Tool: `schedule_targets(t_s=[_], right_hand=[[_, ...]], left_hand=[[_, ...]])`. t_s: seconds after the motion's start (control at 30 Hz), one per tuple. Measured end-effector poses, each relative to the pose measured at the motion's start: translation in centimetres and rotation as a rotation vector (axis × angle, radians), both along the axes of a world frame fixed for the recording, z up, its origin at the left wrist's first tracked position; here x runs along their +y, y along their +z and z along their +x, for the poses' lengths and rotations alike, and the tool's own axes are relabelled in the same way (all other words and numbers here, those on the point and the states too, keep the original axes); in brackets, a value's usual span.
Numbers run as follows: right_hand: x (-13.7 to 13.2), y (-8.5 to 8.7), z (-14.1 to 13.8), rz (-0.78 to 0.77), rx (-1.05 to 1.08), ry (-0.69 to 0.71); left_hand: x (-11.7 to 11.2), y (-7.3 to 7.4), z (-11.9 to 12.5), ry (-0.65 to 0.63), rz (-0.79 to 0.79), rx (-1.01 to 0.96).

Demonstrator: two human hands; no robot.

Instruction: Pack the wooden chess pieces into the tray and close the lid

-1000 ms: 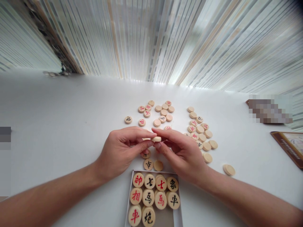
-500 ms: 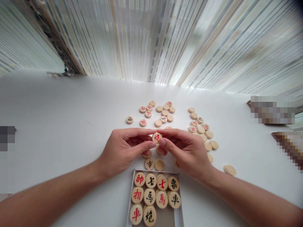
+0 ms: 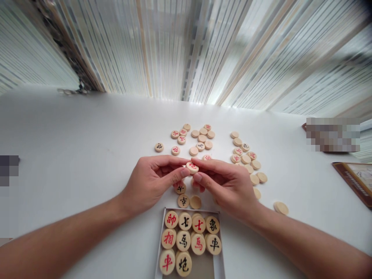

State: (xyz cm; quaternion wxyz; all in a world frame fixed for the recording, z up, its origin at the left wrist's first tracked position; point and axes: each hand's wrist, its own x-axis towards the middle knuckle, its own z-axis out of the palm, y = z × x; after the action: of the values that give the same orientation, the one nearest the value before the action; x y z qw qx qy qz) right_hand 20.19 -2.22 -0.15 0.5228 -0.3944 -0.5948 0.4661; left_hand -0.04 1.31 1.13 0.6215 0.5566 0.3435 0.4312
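Observation:
A round wooden xiangqi piece point(image 3: 192, 167) with a red character is pinched between my two hands, its face tilted upward. My left hand point(image 3: 158, 176) grips its left side with thumb and fingers. On the other side my right hand point(image 3: 225, 180) holds it the same way. Just below them sits an open box point(image 3: 190, 210) with rows of pieces lying face up, red and black; the box's front is cut off by the frame. Two pieces, one marked black point(image 3: 183, 201) and one blank side up point(image 3: 195, 202), lie between the hands and the box.
Many loose pieces lie on the white table point(image 3: 87, 128) beyond and right of my hands, such as a black-marked one point(image 3: 159, 147) and a blank stack point(image 3: 281, 208). Brown-framed items point(image 3: 356, 182) stand at the right edge. A striped string curtain point(image 3: 162, 50) hangs along the back.
The held piece has tipped from facing me to lying flatter, its character now foreshortened. Both hands stay in nearly the same place; the box and loose pieces are unchanged.

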Motion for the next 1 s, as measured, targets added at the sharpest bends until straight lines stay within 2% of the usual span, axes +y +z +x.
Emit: schedule_targets(t_s=[0.3,0.5,0.73,1.0], right_hand=[[-0.1,0.5,-0.1,-0.065,-0.035,-0.004],[0.0,0.9,-0.3,-0.116,0.050,0.011],[0.2,1.2,-0.2,-0.182,0.090,0.066],[0.4,1.2,-0.2,-0.269,0.110,0.080]], left_hand=[[-0.2,-0.4,0.0,-0.028,0.026,-0.049],[-0.3,-1.1,0.0,-0.032,0.069,-0.024],[-0.6,-0.9,-0.2,-0.026,0.197,0.055],[-0.6,-0.7,-0.4,-0.039,0.469,0.180]])
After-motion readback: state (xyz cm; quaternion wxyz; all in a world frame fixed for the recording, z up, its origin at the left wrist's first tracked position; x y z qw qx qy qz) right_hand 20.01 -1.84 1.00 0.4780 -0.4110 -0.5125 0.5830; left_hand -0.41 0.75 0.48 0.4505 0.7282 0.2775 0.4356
